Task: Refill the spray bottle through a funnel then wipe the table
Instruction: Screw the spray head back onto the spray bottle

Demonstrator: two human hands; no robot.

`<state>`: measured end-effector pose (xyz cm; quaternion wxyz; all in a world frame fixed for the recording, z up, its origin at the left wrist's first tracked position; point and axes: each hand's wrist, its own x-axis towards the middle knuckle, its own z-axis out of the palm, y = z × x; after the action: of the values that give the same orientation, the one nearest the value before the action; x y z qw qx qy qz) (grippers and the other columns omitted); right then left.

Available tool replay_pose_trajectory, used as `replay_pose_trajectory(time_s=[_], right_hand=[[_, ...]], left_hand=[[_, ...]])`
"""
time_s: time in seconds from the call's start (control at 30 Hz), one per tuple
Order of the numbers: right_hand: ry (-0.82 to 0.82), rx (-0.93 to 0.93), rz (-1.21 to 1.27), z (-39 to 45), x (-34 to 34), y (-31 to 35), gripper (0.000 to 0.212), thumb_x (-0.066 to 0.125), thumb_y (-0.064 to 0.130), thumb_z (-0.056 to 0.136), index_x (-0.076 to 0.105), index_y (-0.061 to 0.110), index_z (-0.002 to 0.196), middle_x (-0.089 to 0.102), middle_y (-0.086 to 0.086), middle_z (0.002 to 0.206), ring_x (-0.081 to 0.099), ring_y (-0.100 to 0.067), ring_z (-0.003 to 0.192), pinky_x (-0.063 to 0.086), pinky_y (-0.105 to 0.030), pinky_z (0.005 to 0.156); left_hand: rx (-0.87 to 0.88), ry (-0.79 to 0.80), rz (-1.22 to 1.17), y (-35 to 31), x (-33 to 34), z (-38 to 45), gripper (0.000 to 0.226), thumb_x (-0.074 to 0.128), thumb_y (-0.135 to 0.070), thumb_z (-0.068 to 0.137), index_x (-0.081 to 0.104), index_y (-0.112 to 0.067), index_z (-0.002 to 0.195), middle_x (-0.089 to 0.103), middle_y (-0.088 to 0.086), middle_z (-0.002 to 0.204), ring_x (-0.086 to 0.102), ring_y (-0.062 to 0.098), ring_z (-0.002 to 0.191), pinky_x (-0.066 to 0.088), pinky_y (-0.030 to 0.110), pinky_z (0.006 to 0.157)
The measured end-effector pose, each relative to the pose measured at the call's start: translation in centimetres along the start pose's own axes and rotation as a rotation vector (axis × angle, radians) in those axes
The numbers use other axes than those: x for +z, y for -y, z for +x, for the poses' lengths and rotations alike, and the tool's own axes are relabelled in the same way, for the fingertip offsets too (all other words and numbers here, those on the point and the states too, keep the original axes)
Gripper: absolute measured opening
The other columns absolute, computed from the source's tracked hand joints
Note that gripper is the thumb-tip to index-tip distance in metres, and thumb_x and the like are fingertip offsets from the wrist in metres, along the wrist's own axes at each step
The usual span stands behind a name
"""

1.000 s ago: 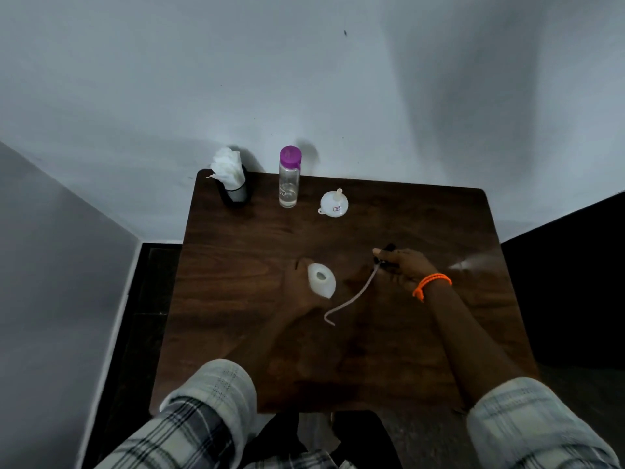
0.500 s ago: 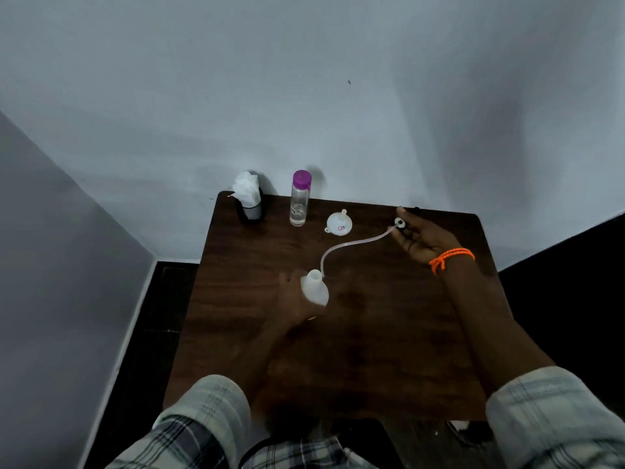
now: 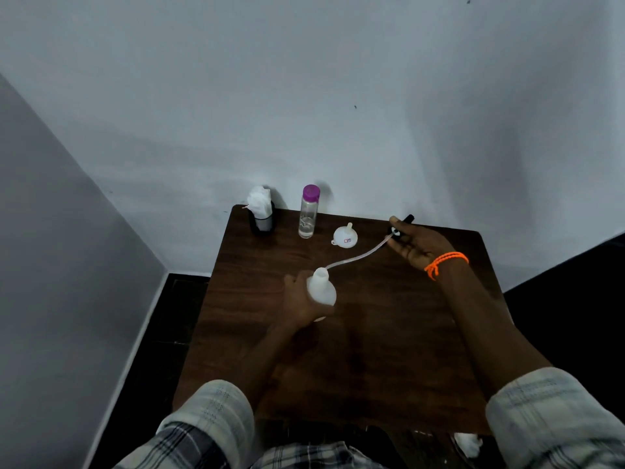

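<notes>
We see the left hand [image 3: 301,299] wrapped around the white spray bottle [image 3: 321,290], holding it over the middle of the brown counter [image 3: 389,350]. The right hand [image 3: 417,243] grips the black spray top [image 3: 400,226] up near the far edge. Its thin tube [image 3: 358,256] runs down into the bottle's mouth. The white funnel [image 3: 345,235] lies by the clear bottle with a purple cap [image 3: 308,211]. Tissues [image 3: 259,203] stick out of a dark cup.
</notes>
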<state>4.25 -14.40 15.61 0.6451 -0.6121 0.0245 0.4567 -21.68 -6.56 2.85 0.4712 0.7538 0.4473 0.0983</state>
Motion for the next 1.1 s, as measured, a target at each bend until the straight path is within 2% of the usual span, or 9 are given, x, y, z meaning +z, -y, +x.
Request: replay_pose_trajectory(time_s=[0.13, 0.23, 0.37, 0.47, 0.57, 0.67, 0.8, 0.97, 1.1], right_hand=[[0.004, -0.137, -0.057, -0.6, 0.5, 0.2, 0.023, 0.08, 0.006, 0.085, 0.057, 0.009, 0.084, 0.073, -0.014, 0.096, 0.073, -0.024, 0.088, 0.063, -0.03, 0.065], [0.018, -0.272, -0.105, -1.5, 1.4, 0.0, 0.037, 0.083, 0.0, 0.08, 0.049, 0.014, 0.078, 0.071, -0.019, 0.1, 0.074, -0.034, 0.096, 0.063, -0.034, 0.068], [0.073, -0.413, -0.192, -2.5, 3.0, -0.4, 0.041, 0.085, -0.004, 0.076, 0.048, 0.012, 0.076, 0.062, -0.018, 0.093, 0.072, -0.037, 0.093, 0.064, -0.04, 0.073], [0.099, -0.487, -0.23, -3.0, 3.8, -0.9, 0.04, 0.087, -0.006, 0.072, 0.051, 0.011, 0.077, 0.065, -0.019, 0.091, 0.073, -0.038, 0.091, 0.062, -0.053, 0.083], [0.103, -0.551, -0.281, -3.1, 4.6, -1.6, 0.043, 0.094, 0.004, 0.064, 0.055, 0.009, 0.08, 0.068, -0.025, 0.089, 0.073, -0.042, 0.091, 0.06, -0.062, 0.085], [0.098, -0.62, -0.396, -3.2, 4.9, -2.4, 0.053, 0.099, 0.017, 0.057, 0.058, 0.0, 0.087, 0.072, -0.028, 0.093, 0.073, -0.046, 0.089, 0.061, -0.059, 0.081], [0.113, -0.625, -0.441, -4.0, 5.2, -3.6, 0.048, 0.094, 0.001, 0.063, 0.063, -0.006, 0.098, 0.077, -0.019, 0.091, 0.076, -0.028, 0.082, 0.062, -0.041, 0.074], [0.201, -0.627, -0.504, -3.6, 4.8, -5.3, 0.043, 0.094, 0.004, 0.065, 0.073, 0.005, 0.104, 0.079, -0.013, 0.098, 0.076, -0.032, 0.095, 0.061, -0.051, 0.089], [0.203, -0.637, -0.562, -3.2, 4.5, -6.4, 0.046, 0.093, 0.016, 0.064, 0.075, 0.01, 0.105, 0.079, -0.008, 0.099, 0.076, -0.028, 0.098, 0.059, -0.054, 0.093]], left_hand=[[0.021, 0.003, 0.019, -0.5, -0.3, -0.2, 0.096, 0.097, -0.035, 0.052, 0.047, -0.027, 0.133, 0.035, -0.001, 0.13, 0.046, 0.015, 0.112, 0.047, 0.032, 0.09], [0.04, 0.004, 0.026, -1.0, -0.2, -0.4, 0.096, 0.096, -0.036, 0.052, 0.047, -0.028, 0.134, 0.034, -0.001, 0.128, 0.046, 0.015, 0.111, 0.046, 0.03, 0.088], [0.072, 0.003, 0.044, -1.7, 0.1, -0.4, 0.095, 0.095, -0.041, 0.046, 0.049, -0.033, 0.129, 0.036, -0.003, 0.124, 0.051, 0.016, 0.108, 0.052, 0.033, 0.088], [0.087, 0.001, 0.041, -2.3, 0.2, -0.3, 0.094, 0.095, -0.044, 0.045, 0.051, -0.034, 0.127, 0.037, -0.003, 0.122, 0.053, 0.013, 0.104, 0.053, 0.033, 0.088], [0.097, 0.002, 0.026, -2.8, 0.3, -0.2, 0.093, 0.096, -0.041, 0.047, 0.052, -0.032, 0.129, 0.038, -0.002, 0.122, 0.05, 0.011, 0.103, 0.049, 0.029, 0.086], [0.111, 0.005, 0.027, -3.2, 0.3, 0.0, 0.092, 0.096, -0.041, 0.05, 0.051, -0.031, 0.129, 0.04, -0.001, 0.122, 0.049, 0.01, 0.103, 0.045, 0.027, 0.085], [0.119, 0.01, 0.042, -3.7, 0.3, 0.2, 0.095, 0.096, -0.043, 0.051, 0.05, -0.029, 0.133, 0.043, -0.002, 0.124, 0.044, 0.009, 0.106, 0.044, 0.028, 0.089], [0.128, 0.003, 0.04, -4.4, 0.2, 0.6, 0.097, 0.097, -0.039, 0.054, 0.049, -0.026, 0.137, 0.041, 0.001, 0.127, 0.044, 0.011, 0.107, 0.043, 0.029, 0.089], [0.126, 0.002, 0.039, -5.1, -0.1, 0.8, 0.098, 0.097, -0.038, 0.052, 0.049, -0.026, 0.136, 0.038, 0.001, 0.125, 0.047, 0.015, 0.109, 0.049, 0.034, 0.093]])
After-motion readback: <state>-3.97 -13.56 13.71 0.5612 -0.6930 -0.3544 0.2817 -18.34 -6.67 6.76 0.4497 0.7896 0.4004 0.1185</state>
